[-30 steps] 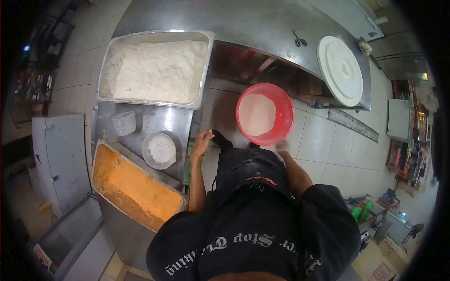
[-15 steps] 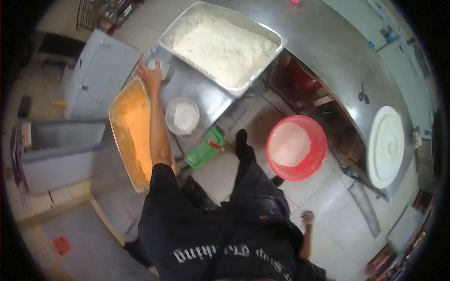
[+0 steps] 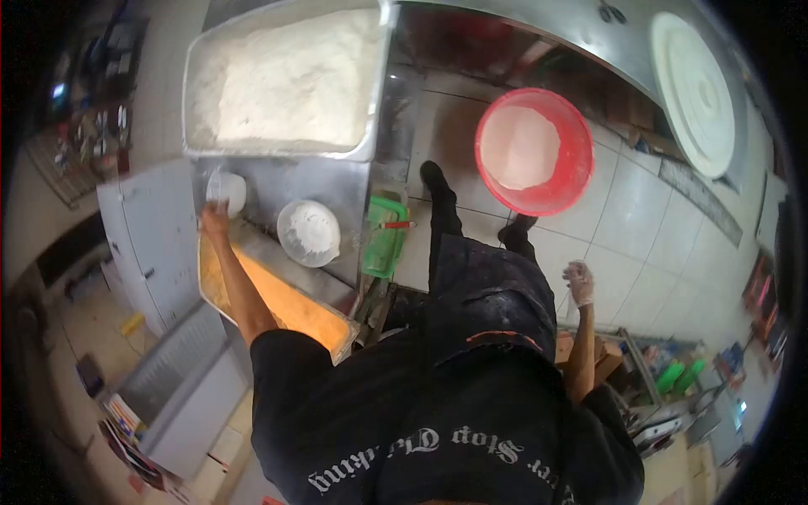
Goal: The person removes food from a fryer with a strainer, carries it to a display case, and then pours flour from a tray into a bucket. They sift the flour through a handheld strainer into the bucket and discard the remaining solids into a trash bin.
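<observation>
My left hand (image 3: 215, 220) is at a small white plastic container (image 3: 231, 194), its fingers closed on the near edge. That container stands at the left end of the steel table, just beyond a metal tray of orange powder (image 3: 290, 295) that my forearm crosses. To its right is a round white bowl (image 3: 309, 234) with white stuff inside. My right hand (image 3: 579, 284), in a clear glove, hangs over the tiled floor at my side, fingers loosely apart and holding nothing.
A large steel pan of white flour (image 3: 370, 135) stands beyond the bowl. On the floor side are a red tub of pale powder (image 3: 576, 160) and a green basket (image 3: 385, 238). A white round lid (image 3: 694, 93) lies on the far counter; a white cabinet (image 3: 139, 244) stands left.
The view has turned, so the pan and tub appear further left or higher. My left hand remains at the white container. My right hand has risen and shows more fully.
</observation>
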